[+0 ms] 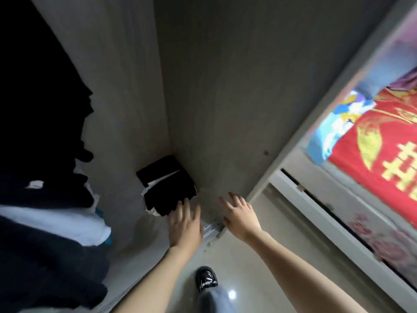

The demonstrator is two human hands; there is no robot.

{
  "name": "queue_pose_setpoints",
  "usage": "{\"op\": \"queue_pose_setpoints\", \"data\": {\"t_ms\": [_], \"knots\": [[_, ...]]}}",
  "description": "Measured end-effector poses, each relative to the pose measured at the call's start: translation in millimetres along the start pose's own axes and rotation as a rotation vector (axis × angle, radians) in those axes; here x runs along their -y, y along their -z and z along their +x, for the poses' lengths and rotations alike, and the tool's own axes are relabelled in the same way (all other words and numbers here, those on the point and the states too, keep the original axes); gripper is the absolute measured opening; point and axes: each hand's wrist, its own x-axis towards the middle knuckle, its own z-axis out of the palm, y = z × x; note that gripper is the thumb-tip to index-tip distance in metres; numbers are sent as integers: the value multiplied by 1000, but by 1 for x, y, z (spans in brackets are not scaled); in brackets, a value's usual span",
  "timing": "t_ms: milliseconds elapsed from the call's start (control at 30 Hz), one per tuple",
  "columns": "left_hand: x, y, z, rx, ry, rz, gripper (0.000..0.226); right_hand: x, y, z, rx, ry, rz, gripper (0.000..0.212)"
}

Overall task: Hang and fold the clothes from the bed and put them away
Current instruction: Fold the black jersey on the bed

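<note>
Most of what I can see is the pale grey wardrobe interior (214, 98), its side panel rising just beyond both hands. Off to the far side of the left hand (185, 227) hangs a bulky row of dark navy and white garments (40, 109), well apart from it. Away past the right hand (241, 215) lies the bed with its red and gold printed cover (372, 159).

Straight ahead of the left hand, tucked into the wardrobe's bottom corner, sits the folded stack of black clothes with white edges (169, 186). That hand's fingers are out flat and loosely spread, their tips touching the stack's near edge and gripping nothing. The right hand hovers beside it, fingers fanned wide and holding nothing, close to the panel but apart from the stack.

I'd judge the stack soft, light and floppy, quick to slump or unfold if nudged from one side. Any squaring up wants flat palms on its near edge and side; lifting it wants both hands slid underneath.

Between the two wrists runs a short silver metal door track (211, 229), and below the forearms a black and white shoe (206, 279) stands on the glossy floor.
</note>
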Motion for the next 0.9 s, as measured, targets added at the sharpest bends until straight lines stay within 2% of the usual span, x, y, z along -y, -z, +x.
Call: {"op": "queue_pose_setpoints", "data": {"t_ms": [133,200,400,500,600,667,800,900], "knots": [[-38,66,-63,-35,-200,62,70,-15,48,-99,-73,-16,-132,61],[-58,92,-90,-94,-324,85,71,-26,73,-149,-122,-72,-180,61],[-119,133,-159,-134,-631,76,71,-41,116,-294,-158,-309,-195,63],[-160,143,-188,-117,-792,56,71,-46,132,-379,-281,-493,-140,67],[-219,152,-233,-142,-950,9,70,-48,136,-477,-278,-724,-108,62],[-255,153,-271,-134,-1048,-24,68,-46,135,-534,-387,-872,-101,64],[-324,141,-377,-49,-1251,-120,66,-22,123,-655,-455,-1137,-55,58],[-360,122,-461,-9,-1395,-175,64,1,109,-736,-487,-1284,-148,54]]}}
